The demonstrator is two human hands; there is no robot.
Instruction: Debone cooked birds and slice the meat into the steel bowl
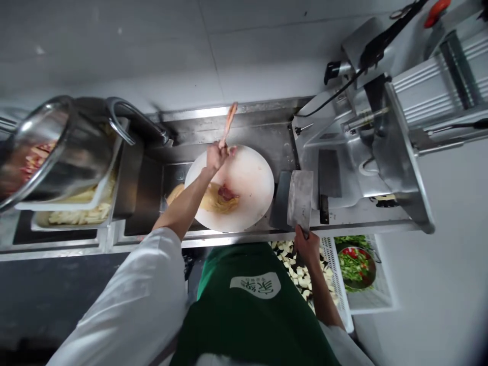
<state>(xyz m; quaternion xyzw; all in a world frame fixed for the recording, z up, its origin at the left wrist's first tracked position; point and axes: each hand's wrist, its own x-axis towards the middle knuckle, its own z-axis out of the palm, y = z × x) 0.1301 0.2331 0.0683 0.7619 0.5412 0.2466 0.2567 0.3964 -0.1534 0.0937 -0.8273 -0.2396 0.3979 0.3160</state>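
Note:
Over the upper left of a round white cutting board (253, 175), my left hand (215, 156) is closed around a long, thin, pinkish piece of raw meat (229, 122). The piece points up toward the wall; I cannot tell which cut it is. Pale yellow raw poultry (213, 201) with a dark red part (227, 193) lies on the board below my left forearm, partly hidden by it. My right hand (307, 247) grips the handle of a cleaver (301, 195), its broad blade right of the board.
A second cleaver (329, 175) lies to the right, beside a metal slicing machine (400, 152). At left, a steel pot (68, 157) with meat stands over trays of pale pieces (80, 214). Below right are crates with cut vegetables (356, 267).

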